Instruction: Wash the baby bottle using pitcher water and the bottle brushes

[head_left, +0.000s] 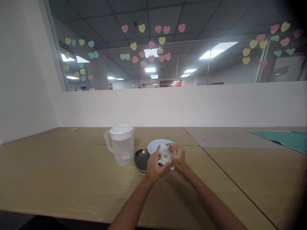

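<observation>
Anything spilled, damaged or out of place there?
No spill or damage shows. One small oddity: a pale scrap lies by itself on the table toward the far left, away from the pitcher, too small to identify.

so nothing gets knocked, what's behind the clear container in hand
A pale blue plate; the clear container, left hand and right hand hide part of its near side from view.

"Where do we look from?"
"Our head: 1 view, facing forward and slightly down over the table (pixel 59 172) toward the window (pixel 187 48), our left hand (pixel 154 164) and right hand (pixel 177 156) fairly near."
</observation>
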Demonstrator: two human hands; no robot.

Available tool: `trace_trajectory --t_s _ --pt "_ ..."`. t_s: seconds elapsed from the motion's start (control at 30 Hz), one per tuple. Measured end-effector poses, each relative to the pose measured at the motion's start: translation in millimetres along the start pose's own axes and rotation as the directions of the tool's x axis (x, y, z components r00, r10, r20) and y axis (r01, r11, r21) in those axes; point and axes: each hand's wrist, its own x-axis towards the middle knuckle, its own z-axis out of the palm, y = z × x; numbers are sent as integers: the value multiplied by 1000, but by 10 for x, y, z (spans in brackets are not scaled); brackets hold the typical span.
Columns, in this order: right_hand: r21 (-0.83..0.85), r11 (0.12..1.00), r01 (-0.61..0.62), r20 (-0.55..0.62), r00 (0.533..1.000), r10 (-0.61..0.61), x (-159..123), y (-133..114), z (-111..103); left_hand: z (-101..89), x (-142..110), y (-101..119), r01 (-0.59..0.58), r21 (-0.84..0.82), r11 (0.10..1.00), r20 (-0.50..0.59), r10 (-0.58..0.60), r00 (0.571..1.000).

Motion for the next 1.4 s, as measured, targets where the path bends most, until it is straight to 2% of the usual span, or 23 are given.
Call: trace_trajectory --t_s 0.1,0.17,0.3,0.4,0.47,0.7,1.0,1.13,1.27,1.4 --pt "72 997 -33 -94 995 40 6 -23 58 21 -43 -14 4 -31 1000 -17 -4 1000" --pt "83 996 -31 -118 992 40 -39 -32 72 32 -59 -12 13 -34 999 -13 -14 1000" --pt "105 993 53 -27 998 -51 -115 -72 55 62 -66 -6 53 21 998 36 -54 998" --pt "97 989 111 52 992 -116 -113 -108 37 88 -67 -18 30 17 999 46 -31 998" --pt "76 991 111 61 991 -115 -104 -118 36 101 -65 -29 2 -11 1000 59 -1 998" --pt "107 994 0 14 1000 -1 -118 -110 80 84 -49 -39 -18 -55 998 77 22 997" --pt "203 964 -172 70 984 161 -84 -86 114 48 -37 -53 -6 -8 1000 106 7 994" --pt "236 949 -209 103 977 189 -67 -52 130 34 -33 -49 -15 -1 1000 106 15 994" --pt "293 922 -254 80 967 241 -32 -27 130 26 -32 -16 -46 -10 999 94 47 994" --pt "241 944 -226 53 974 220 -37 -67 103 19 -20 11 -16 -32 999 102 19 995"
